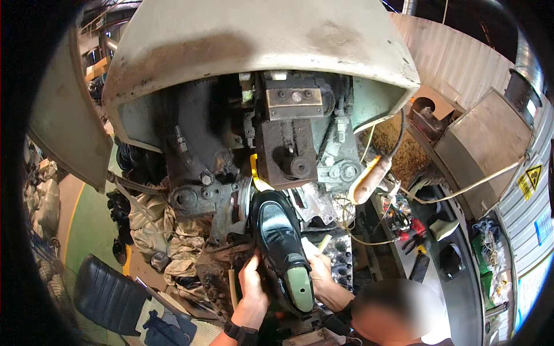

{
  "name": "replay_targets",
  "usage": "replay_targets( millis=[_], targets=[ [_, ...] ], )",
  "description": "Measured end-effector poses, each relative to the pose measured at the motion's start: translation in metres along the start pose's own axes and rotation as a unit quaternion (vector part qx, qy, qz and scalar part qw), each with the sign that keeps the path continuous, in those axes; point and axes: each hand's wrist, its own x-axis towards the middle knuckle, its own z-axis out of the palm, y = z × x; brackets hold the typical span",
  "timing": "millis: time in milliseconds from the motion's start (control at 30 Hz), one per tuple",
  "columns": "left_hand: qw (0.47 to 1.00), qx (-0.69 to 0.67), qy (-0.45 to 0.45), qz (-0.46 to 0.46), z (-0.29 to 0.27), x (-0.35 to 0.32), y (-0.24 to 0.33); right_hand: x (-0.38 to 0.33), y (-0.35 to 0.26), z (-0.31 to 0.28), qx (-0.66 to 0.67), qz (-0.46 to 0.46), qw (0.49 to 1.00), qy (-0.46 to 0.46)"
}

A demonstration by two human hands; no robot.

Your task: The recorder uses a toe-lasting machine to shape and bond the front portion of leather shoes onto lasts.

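Observation:
A black leather shoe point(277, 222) with a shiny upper lies between my hands, its toe pointing away into the machine point(288, 155). A green shoe last point(300, 288) with a small hole in it fills the shoe's opening at the near end. My left hand point(252, 282) holds the shoe's left side, and a dark band circles that wrist. On the right side, my right hand point(321, 274) grips it near the opening, its fingers partly hidden behind the shoe. The toe sits just below the machine's dark central block point(288, 153), beside a yellow strip point(254, 165); contact is unclear.
A pale hood point(259, 34) overhangs the machine. To the right hangs a corded hand lamp or tool point(369, 180), near a bench with red-handled tools point(411, 230). A black chair point(109, 294) stands at lower left. A blurred person's head point(392, 314) shows at lower right.

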Motion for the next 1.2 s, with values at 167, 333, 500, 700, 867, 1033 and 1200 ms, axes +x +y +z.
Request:
replay_targets(
  millis=[167, 333, 500, 700, 867, 1033, 1200],
  targets=[
    [0.993, 0.043, 0.081, 0.072, -0.008, 0.012, -0.013, 0.013, 0.007, -0.012, 0.034, 0.022, 0.999, -0.036],
    [0.981, 0.054, 0.068, 0.173, -0.019, 0.035, -0.029, 0.038, 0.016, -0.025, 0.015, 0.015, 0.997, -0.068],
    [0.972, 0.084, 0.073, 0.207, -0.03, 0.05, -0.041, 0.046, 0.02, -0.029, 0.03, 0.017, 0.996, -0.084],
    [0.979, 0.057, 0.037, 0.19, -0.04, 0.051, -0.04, 0.035, 0.015, -0.017, 0.053, -0.007, 0.994, -0.098],
    [0.982, 0.055, 0.05, 0.175, -0.03, 0.041, -0.034, 0.027, 0.01, -0.01, 0.058, -0.015, 0.995, -0.081],
    [0.991, 0.029, -0.011, 0.132, -0.024, 0.029, -0.025, 0.026, 0.005, -0.021, 0.03, 0.031, 0.993, -0.108],
    [0.883, 0.292, 0.085, 0.357, -0.096, 0.03, 0.003, 0.026, -0.042, -0.08, -0.137, 0.066, 0.981, -0.123]
  ],
)
